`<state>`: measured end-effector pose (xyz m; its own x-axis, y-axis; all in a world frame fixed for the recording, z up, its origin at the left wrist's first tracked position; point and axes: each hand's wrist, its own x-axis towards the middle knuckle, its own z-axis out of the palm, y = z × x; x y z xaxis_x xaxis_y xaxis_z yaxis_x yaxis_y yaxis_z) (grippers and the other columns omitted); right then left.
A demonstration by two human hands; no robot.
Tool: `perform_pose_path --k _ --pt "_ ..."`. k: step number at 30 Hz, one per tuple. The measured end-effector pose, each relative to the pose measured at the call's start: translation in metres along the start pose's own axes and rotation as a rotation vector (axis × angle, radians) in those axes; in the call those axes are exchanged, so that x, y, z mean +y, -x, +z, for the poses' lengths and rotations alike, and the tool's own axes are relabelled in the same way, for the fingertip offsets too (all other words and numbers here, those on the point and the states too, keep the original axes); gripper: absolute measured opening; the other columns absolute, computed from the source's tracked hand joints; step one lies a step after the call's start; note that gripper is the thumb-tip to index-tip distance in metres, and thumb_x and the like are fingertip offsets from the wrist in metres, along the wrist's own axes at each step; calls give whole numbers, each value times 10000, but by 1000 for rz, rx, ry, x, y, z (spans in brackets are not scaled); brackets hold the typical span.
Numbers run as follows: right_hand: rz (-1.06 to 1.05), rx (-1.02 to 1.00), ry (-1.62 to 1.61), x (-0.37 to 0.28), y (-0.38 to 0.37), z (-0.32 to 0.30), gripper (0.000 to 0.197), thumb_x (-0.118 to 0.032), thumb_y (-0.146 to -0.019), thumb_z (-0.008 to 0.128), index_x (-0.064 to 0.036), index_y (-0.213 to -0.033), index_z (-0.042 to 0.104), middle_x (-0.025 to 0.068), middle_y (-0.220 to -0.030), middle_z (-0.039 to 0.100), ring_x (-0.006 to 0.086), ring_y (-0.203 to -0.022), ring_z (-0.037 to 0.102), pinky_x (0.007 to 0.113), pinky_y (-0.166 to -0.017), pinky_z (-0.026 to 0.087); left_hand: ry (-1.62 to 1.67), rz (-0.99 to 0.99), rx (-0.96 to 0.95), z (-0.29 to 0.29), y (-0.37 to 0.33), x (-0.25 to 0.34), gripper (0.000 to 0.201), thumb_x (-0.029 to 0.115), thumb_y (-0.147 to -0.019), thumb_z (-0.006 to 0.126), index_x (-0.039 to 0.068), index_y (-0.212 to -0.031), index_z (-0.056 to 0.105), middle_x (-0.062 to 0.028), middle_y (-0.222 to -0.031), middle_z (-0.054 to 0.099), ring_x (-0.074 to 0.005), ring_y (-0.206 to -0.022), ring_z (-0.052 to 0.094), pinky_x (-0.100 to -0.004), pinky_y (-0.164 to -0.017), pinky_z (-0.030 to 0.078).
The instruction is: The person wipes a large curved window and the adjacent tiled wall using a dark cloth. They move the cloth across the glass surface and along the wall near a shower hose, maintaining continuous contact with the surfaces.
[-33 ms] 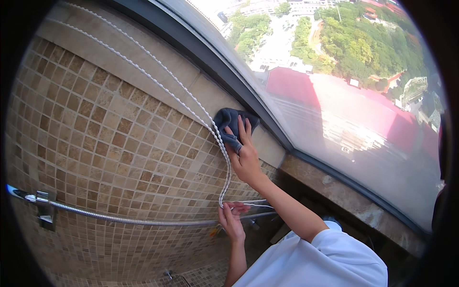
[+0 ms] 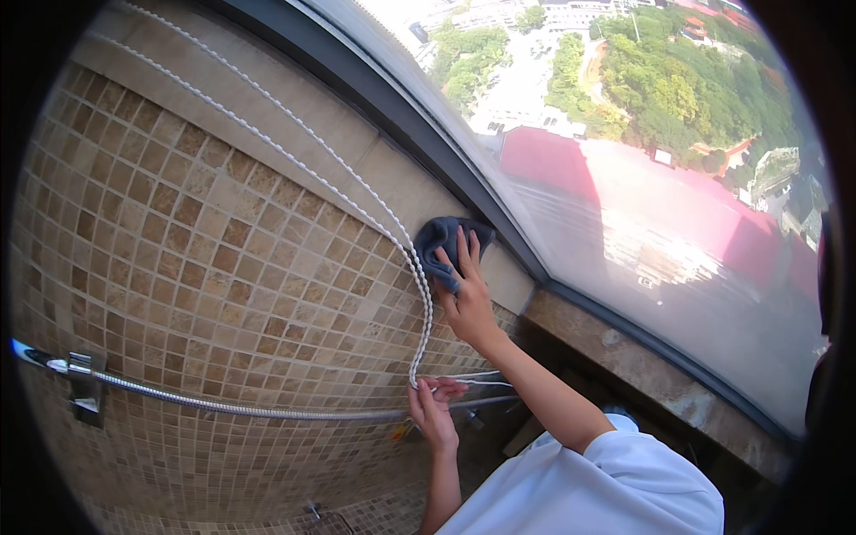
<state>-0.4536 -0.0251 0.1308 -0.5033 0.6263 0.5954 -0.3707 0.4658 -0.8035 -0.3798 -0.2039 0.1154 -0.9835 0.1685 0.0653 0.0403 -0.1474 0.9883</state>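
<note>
While the right hand (image 2: 471, 312), fingers spread, presses a grey cloth (image 2: 439, 235) on the ledge (image 2: 511, 283) beside the window frame (image 2: 392, 125), the left hand (image 2: 434, 415) grasps white cords (image 2: 425, 308). If that hold loosens, slack could probably snag the cloth. Cloth's underside hidden; cords' far ends out of sight.

Lit by daylight through the window (image 2: 615, 223) at two o'clock; washed out toward one, glaring at three. Warm and clear on the tiles (image 2: 178, 205) at nine, dimmer toward seven. Deeply shadowed at four. Bowed toward the edges, ringed in black.
</note>
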Motion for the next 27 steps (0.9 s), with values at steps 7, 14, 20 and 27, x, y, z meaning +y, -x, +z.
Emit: perform_pose_path --k 7,14,20,27 --pt "353 -52 -127 55 57 -11 462 -184 -964 530 -35 -1397 463 276 -1542 220 461 -1444 134 449 -1147 225 73 -143 119 -3 39 -24 270 309 -1044 408 63 -965 487 -147 -842 663 -260 -723 682 -334 -647 533" --pt "-14 -84 -103 -26 -16 -11 459 -109 -895 586 -132 -1352 553 223 -1561 223 477 -1422 200 499 -1107 305 86 -124 166 -16 54 -33 278 310 -1041 422 50 -995 509 -146 -868 662 -254 -729 680 -337 -669 540" --pt "529 9 -196 125 82 -11 529 -330 -1028 410 1 -1439 369 272 -1568 134 393 -1452 178 384 -1147 218 20 -52 167 -14 51 -24 243 275 -1032 456 39 -1013 517 -139 -871 656 -241 -742 679 -335 -668 552" --pt "-69 -178 -13 -23 -18 -16 441 -258 -926 594 -179 -1359 557 267 -1569 125 509 -1421 143 527 -1141 193 118 -87 207 -16 39 -28 220 266 -1021 485 48 -1024 517 -127 -871 653 -232 -735 675 -331 -670 549"
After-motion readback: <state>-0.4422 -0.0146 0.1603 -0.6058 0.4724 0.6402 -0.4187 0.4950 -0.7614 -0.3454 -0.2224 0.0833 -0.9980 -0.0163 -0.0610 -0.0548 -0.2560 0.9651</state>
